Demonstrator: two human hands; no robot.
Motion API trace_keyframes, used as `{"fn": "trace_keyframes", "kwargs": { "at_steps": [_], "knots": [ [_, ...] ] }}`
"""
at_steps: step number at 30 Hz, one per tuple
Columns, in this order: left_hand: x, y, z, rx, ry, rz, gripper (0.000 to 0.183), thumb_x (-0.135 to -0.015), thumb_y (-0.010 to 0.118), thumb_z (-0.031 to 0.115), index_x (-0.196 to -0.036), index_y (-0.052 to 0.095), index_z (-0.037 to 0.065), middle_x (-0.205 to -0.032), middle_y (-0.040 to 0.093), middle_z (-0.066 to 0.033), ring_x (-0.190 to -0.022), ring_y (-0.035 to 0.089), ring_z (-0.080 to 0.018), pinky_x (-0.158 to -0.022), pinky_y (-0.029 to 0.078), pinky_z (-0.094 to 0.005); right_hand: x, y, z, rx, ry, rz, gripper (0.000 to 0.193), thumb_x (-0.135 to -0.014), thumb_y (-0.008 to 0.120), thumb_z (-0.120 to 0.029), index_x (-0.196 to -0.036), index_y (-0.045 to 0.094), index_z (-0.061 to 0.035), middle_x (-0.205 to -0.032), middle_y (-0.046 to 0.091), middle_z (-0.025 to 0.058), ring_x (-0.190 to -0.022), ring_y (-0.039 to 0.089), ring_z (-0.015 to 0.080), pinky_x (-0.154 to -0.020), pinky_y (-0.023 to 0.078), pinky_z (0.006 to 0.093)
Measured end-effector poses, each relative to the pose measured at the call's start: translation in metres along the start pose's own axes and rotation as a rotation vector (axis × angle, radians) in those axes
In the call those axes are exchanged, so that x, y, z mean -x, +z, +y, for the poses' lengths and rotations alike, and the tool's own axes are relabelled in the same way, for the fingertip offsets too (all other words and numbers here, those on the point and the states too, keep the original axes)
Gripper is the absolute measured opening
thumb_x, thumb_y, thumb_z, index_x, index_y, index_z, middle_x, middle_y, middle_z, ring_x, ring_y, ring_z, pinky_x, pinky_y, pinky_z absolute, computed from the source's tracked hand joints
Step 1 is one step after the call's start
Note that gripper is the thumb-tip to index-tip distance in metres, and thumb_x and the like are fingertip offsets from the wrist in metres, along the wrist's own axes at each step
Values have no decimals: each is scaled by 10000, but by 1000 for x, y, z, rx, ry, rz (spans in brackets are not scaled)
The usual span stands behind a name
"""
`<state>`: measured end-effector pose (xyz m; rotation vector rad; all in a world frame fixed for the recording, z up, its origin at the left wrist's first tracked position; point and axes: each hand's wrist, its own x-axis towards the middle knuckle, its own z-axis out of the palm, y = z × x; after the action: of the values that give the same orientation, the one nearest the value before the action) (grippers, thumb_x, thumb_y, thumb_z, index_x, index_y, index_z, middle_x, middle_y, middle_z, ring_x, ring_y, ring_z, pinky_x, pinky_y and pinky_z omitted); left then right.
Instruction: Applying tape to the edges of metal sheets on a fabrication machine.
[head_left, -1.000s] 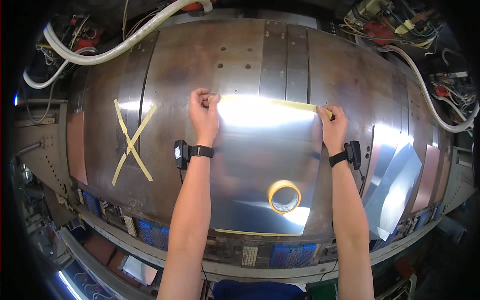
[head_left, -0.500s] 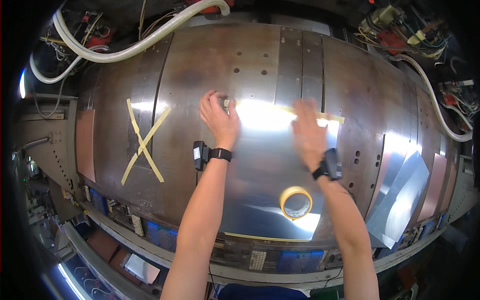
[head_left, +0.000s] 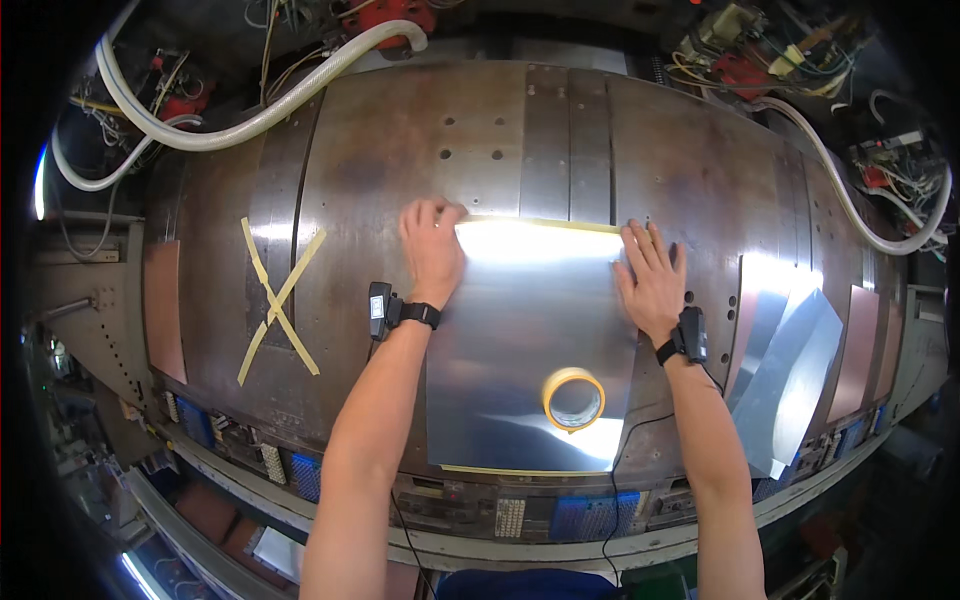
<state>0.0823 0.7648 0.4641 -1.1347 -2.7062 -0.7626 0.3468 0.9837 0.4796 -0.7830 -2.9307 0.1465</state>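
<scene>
A smooth metal sheet point(head_left: 530, 340) lies on the steel bed in front of me. A strip of yellow masking tape point(head_left: 540, 225) runs along its far edge, and another strip point(head_left: 520, 470) along its near edge. My left hand point(head_left: 433, 258) is at the far left corner, fingers curled in at the tape's end; what they hold, if anything, is hidden. At the far right corner my right hand point(head_left: 653, 280) lies flat, fingers stretched out over the tape's end. A roll of yellow tape point(head_left: 599, 402) rests on the sheet's near right part.
Two tape strips form a cross point(head_left: 272, 302) on the steel bed point(head_left: 400, 120) at left. More metal sheets point(head_left: 790, 365) lie overlapping at right. Copper-coloured plates point(head_left: 163, 310) sit near the bed's ends. A clear hose point(head_left: 270, 118) curves over the far left edge. Thin cables hang by my forearms.
My right hand has moved right along the far tape strip to its end and now rests flat. The left hand stays at the left corner, its fingers more curled. The view has shifted slightly.
</scene>
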Motion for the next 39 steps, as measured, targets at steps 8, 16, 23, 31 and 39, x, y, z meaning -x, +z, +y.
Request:
{"fn": "trace_keyframes", "kwargs": {
  "at_steps": [8,16,23,31,39],
  "knots": [
    [12,-11,21,-55,265,-67,381,-829,630,-17,-1187,700,91,-1213,640,-126,-1163,570,-368,-1010,454,-500,7,16,8,-155,130,214,491,-999,617,-364,-1432,609,-131,-1565,523,116,-1510,404,323,-1208,294,616],
    [12,76,190,313,295,-142,321,-872,651,151,-1179,701,69,-1203,631,-121,-1199,554,-359,-1046,453,-496,4,19,4,-214,100,192,495,-975,628,-313,-1427,604,-112,-1569,491,151,-1508,379,367,-1213,279,601],
    [18,56,92,239,91,-69,281,-844,719,131,-1095,645,30,-1198,641,-175,-1193,573,-388,-1033,463,-495,7,20,2,-231,111,287,474,-951,624,-213,-1402,601,-68,-1515,479,230,-1454,406,434,-1188,322,577],
    [49,-18,-8,-204,-45,-161,572,-1071,530,370,-1595,437,158,-1642,451,-40,-1560,258,-420,-1273,170,-581,12,31,18,-162,117,322,445,-978,620,-254,-1374,625,-52,-1495,508,236,-1447,413,439,-1174,339,583],
    [85,-58,12,-241,10,-173,779,-1010,621,387,-1626,318,18,-1684,294,-238,-1585,185,-435,-1267,155,-611,77,-44,-12,-360,-140,67,498,-941,697,-274,-1395,632,-82,-1624,409,195,-1505,358,415,-1195,321,582]
  ]
}}
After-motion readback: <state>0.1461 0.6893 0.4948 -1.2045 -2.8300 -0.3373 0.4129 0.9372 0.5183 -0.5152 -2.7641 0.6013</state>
